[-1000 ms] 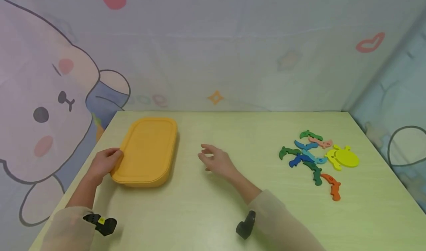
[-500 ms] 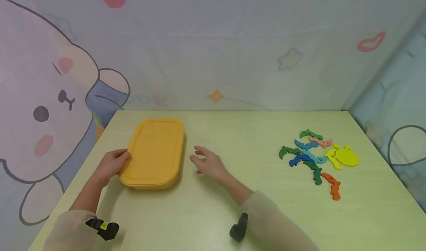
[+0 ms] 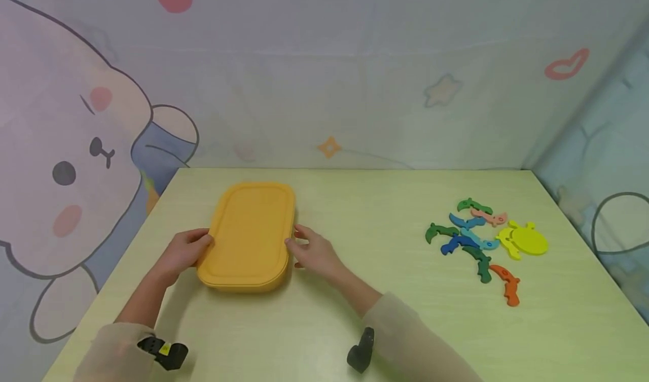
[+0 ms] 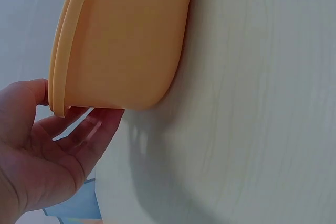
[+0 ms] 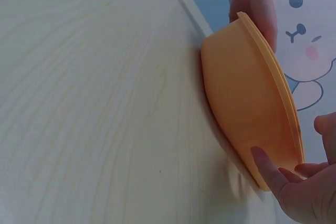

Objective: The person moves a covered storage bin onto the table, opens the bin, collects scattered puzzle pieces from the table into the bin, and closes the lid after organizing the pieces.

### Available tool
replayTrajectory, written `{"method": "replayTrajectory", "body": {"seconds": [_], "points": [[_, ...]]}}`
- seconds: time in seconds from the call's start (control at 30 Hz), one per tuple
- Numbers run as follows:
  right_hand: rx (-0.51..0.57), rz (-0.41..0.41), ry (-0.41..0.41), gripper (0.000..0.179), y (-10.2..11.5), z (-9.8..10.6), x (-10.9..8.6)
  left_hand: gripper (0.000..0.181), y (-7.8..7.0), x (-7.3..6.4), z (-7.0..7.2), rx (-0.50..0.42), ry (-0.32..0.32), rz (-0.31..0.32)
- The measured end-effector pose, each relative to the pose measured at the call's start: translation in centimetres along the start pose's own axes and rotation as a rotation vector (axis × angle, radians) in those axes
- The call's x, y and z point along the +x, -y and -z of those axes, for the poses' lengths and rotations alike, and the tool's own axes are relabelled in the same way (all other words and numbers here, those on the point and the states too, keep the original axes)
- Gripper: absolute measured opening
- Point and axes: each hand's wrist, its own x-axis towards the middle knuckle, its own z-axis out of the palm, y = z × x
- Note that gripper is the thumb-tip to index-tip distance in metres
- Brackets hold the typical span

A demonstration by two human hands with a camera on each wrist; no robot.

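Note:
An orange-yellow lidded box (image 3: 248, 235) lies flat on the pale green table (image 3: 395, 325), left of centre. My left hand (image 3: 201, 242) grips its left edge; in the left wrist view the thumb (image 4: 32, 92) sits on the lid's rim and the fingers (image 4: 89, 129) curl along the wall of the box (image 4: 126, 35). My right hand (image 3: 298, 242) touches the box's right side. In the right wrist view its fingertips (image 5: 265, 167) lie against the wall of the box (image 5: 236, 98), with the thumb (image 5: 325, 125) just above the rim.
Several coloured foam animal pieces (image 3: 474, 241) lie scattered at the table's right, beside a larger yellow piece (image 3: 527, 240). Cartoon-printed fabric walls close in the back and both sides. Bare tabletop lies between the box and the pieces.
My left hand has slid the box to the right and turned it a little. My right hand has moved left from the open table until it touches the box's right side.

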Motion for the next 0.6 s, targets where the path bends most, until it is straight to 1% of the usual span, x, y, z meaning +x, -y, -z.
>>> {"method": "replayTrajectory", "body": {"seconds": [0.03,0.17,0.27,0.5,0.6], "points": [[0.012,-0.002,-0.003,0.060,0.0,0.0,0.0,0.052,0.0,0.0,-0.1,0.001,0.015,-0.004],[0.063,-0.012,-0.032,0.060,0.1,0.1,-0.2,0.051,-0.2,0.1,-0.5,-0.020,0.041,-0.004],[0.079,-0.029,-0.053,0.059,0.1,0.2,-0.2,0.049,-0.4,0.0,-0.9,-0.030,0.057,-0.009],[0.055,-0.054,-0.058,0.050,-0.4,0.9,-0.2,0.048,-1.2,-0.1,-1.9,-0.027,0.056,-0.012],[0.054,-0.060,-0.062,0.049,-0.5,1.2,-0.2,0.047,-1.4,0.0,-2.2,-0.035,0.056,-0.016]]}}
